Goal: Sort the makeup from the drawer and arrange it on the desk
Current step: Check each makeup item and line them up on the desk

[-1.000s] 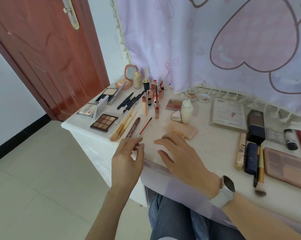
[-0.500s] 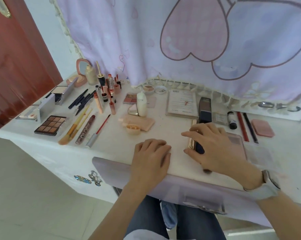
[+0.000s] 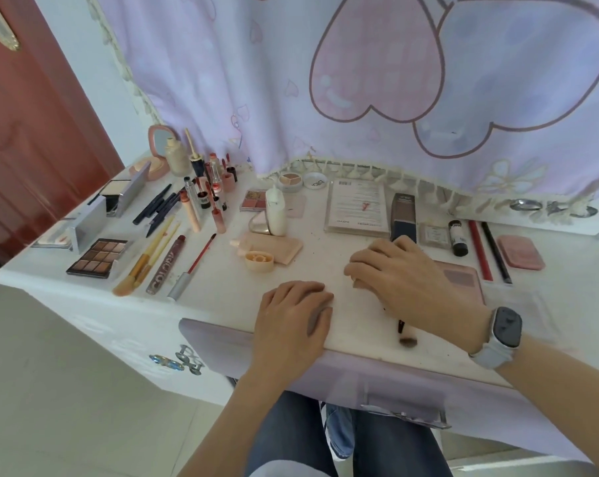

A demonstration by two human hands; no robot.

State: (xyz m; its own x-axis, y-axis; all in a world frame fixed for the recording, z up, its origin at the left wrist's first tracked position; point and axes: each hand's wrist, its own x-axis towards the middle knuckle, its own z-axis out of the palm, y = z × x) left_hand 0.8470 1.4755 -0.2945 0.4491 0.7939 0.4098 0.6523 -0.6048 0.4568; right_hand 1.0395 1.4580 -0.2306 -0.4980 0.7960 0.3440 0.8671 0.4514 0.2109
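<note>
In the head view the right hand (image 3: 404,280) has shifted from the mid worktop (image 3: 325,270) a second ago to the tools on the right, where its curled fingers now cover a brush (image 3: 405,335) and the dark tube (image 3: 403,215) beside it; whether that grip is clamped on anything I cannot tell, since the fingertips are hidden. The left hand (image 3: 292,315) has come off the pencils and lies flat, fingers relaxed and together, at the front edge. That suggests the left group is done and the right group is next. The makeup is all out on the worktop: a palette (image 3: 96,258), brushes (image 3: 146,259) and lip tubes (image 3: 205,197) to the left, a pink palette (image 3: 461,277) and two pencils (image 3: 485,251) to the right. The worktop is white and smudged; behind it hangs a lilac curtain (image 3: 325,80) with hearts, and a red-brown door (image 3: 26,132) stands to the left over a tiled floor.
</note>
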